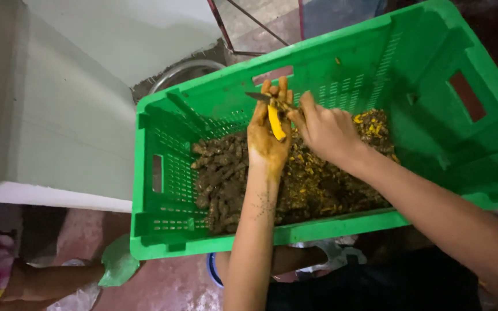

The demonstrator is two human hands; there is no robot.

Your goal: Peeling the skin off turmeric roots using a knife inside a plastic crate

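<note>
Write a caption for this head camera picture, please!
Two hands peel a yellow root with a knife over a green crate.

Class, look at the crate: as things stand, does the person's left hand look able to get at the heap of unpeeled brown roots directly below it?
Probably yes. The left hand hangs just above the brown roots in the open green crate, with nothing between them. But it already holds a yellow peeled root, so its fingers are occupied.

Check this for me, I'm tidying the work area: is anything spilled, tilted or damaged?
Nothing looks spilled or broken. The green crate sits askew in the head view, and its brown roots and yellow peelings stay inside. The left hand holds a peeled yellow root; the right hand works a knife on it.
</note>
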